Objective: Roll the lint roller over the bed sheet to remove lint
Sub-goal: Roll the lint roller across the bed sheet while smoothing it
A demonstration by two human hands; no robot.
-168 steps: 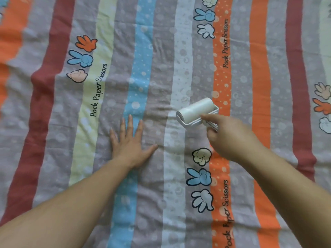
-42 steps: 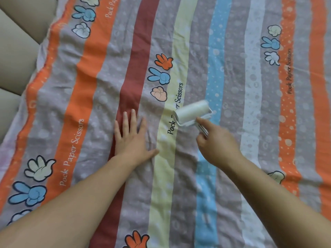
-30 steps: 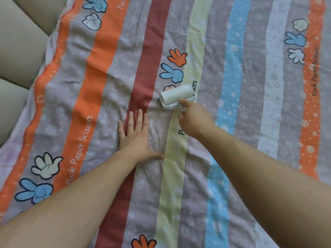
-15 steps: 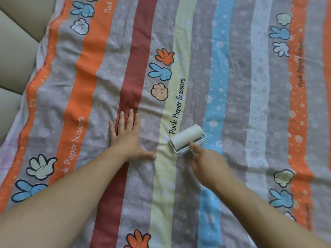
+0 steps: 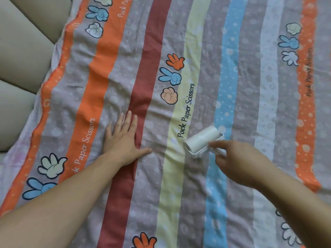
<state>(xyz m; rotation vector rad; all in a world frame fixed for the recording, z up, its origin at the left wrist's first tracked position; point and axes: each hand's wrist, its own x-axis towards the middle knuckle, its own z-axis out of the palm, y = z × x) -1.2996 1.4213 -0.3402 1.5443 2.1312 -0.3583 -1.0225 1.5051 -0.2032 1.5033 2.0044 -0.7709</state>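
A striped bed sheet [image 5: 206, 51] in grey, orange, red, yellow and blue, printed with cartoon hands and "Pock Paper Scissors", fills the view. A white lint roller [image 5: 203, 139] lies on it between the yellow and blue stripes. My right hand [image 5: 240, 161] grips the roller's handle from the near side, index finger stretched along it. My left hand [image 5: 123, 140] lies flat on the sheet over the red stripe, fingers spread, pressing the cloth down a hand's width left of the roller.
A beige padded headboard or cushion [image 5: 19, 56] borders the sheet along the left edge. The sheet shows light wrinkles around my left hand.
The roller went out to the cartoon hands print, then came back toward me along the yellow stripe and now sits slightly further right. My left hand stayed pressed flat.
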